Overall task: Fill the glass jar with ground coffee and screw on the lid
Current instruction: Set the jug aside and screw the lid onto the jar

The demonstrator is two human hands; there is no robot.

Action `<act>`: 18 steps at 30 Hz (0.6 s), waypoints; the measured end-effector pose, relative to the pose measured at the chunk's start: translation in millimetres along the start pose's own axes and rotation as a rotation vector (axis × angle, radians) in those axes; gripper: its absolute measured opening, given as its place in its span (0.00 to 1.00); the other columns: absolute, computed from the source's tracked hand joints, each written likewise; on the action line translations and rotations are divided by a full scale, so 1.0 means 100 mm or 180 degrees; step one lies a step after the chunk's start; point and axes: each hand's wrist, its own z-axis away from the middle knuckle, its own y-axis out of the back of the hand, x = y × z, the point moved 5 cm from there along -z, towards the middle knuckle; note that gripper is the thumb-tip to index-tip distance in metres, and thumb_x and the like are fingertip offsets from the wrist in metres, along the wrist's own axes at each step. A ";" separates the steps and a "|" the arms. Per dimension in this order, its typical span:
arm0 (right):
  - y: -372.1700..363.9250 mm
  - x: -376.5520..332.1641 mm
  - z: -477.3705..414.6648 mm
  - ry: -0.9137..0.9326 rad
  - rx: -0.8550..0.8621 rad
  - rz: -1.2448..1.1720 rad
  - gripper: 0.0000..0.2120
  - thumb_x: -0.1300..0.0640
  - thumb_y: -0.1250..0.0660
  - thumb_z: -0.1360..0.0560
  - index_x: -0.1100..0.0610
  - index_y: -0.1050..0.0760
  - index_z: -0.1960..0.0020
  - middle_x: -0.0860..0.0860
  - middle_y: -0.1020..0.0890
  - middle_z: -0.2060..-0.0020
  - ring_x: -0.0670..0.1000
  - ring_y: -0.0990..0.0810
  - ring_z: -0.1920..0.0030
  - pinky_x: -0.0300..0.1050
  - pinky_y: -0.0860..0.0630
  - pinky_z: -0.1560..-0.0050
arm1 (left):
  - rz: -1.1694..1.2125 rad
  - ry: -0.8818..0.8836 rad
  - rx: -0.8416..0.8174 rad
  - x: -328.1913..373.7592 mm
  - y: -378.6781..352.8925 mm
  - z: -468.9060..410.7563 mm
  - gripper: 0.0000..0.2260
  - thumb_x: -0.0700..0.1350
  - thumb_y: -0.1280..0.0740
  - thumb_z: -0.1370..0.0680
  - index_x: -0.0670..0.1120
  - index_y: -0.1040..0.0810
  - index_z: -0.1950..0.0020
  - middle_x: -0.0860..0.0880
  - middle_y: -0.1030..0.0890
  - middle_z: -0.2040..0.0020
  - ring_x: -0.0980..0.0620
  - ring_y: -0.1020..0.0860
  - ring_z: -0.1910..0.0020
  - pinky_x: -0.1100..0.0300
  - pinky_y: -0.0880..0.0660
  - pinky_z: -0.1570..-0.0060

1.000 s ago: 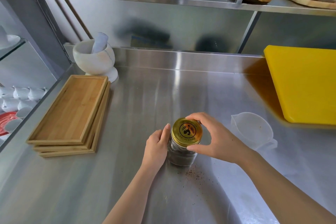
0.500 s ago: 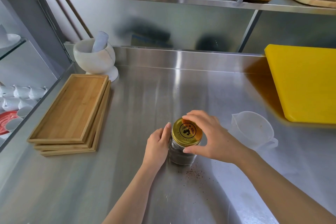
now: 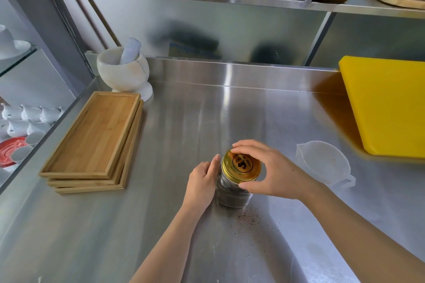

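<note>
A glass jar (image 3: 232,195) with dark ground coffee inside stands on the steel counter (image 3: 197,122). A gold lid (image 3: 241,164) with a black emblem sits on top of it. My left hand (image 3: 202,182) wraps around the jar's left side. My right hand (image 3: 273,173) grips the lid's rim from the right, thumb at the front and fingers over the far edge. A few coffee grounds (image 3: 249,217) lie spilled on the counter just in front of the jar.
A clear plastic measuring cup (image 3: 324,163) stands to the right of my right hand. A yellow cutting board (image 3: 388,108) lies at the far right. Stacked wooden trays (image 3: 96,142) lie at the left, with a white mortar and pestle (image 3: 124,69) behind them.
My right hand has turned on the lid, with the fingers reaching further round the far rim. The jar and my left hand stay in place.
</note>
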 end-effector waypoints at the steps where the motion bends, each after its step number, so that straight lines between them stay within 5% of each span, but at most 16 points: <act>1: 0.00 0.00 -0.01 0.0011 -0.0033 0.0043 0.29 0.53 0.26 0.33 0.48 0.32 0.35 0.38 0.33 0.40 0.29 0.37 0.41 0.21 0.36 0.44 | -0.0006 0.0013 -0.0014 0.01 0.00 0.01 0.22 0.57 0.43 0.22 0.43 0.36 0.68 0.49 0.36 0.71 0.51 0.37 0.68 0.54 0.40 0.65; 8: 0.06 -0.05 -0.01 0.0045 -0.0056 -0.0016 0.28 0.57 0.25 0.34 0.50 0.29 0.36 0.38 0.31 0.42 0.34 0.35 0.41 0.24 0.34 0.45 | -0.0084 0.0040 -0.0037 0.05 0.02 0.02 0.22 0.56 0.43 0.21 0.43 0.36 0.69 0.48 0.33 0.68 0.52 0.35 0.67 0.56 0.38 0.64; 18: -0.02 0.00 0.01 0.0032 0.0098 0.0091 0.27 0.45 0.29 0.35 0.47 0.29 0.37 0.35 0.34 0.44 0.34 0.37 0.41 0.22 0.35 0.47 | -0.0141 0.0076 -0.0018 0.05 0.02 0.02 0.22 0.55 0.42 0.22 0.45 0.37 0.72 0.50 0.33 0.69 0.53 0.35 0.69 0.56 0.38 0.66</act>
